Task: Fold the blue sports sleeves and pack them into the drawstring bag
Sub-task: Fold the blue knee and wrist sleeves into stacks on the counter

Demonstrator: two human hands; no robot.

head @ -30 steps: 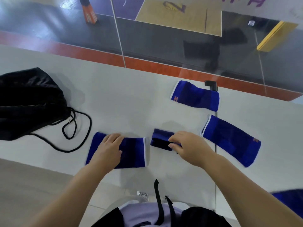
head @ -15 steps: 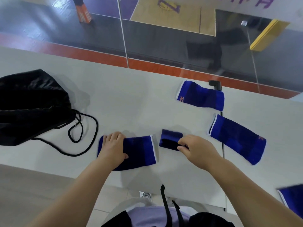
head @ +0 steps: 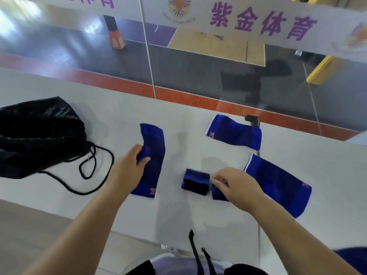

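Change: turned since half a second ago, the long blue knitted sleeve [head: 154,155] under the left hand [head: 127,169] now runs from 12 to 6 o'clock instead of crosswise.
Left hand: fingers and thumb are curled round a bunched fold at the left edge of that sleeve, gripping it against the white table top [head: 59,195].
Right hand: the right hand [head: 236,185] pinches a small piece of dark blue fabric [head: 217,192] between thumb and fingertips, just at 3 o'clock of the folded blue sleeve bundle [head: 195,181]; whether the two pieces touch cannot be told.
Unfolded sleeves: a flat blue sleeve with orange logo [head: 235,132] lies at 1 o'clock of the bundle; a larger flat blue sleeve [head: 282,185] lies at 3 o'clock of the right hand, apart from the first.
Bag: the black fabric drawstring bag [head: 37,133] sits crumpled at 9 o'clock, well apart from the sleeves, its black cord [head: 99,171] looped on the table toward the left hand.
Background: a glass barrier [head: 198,72] stands at 12 o'clock, with a white banner in purple characters [head: 262,22].
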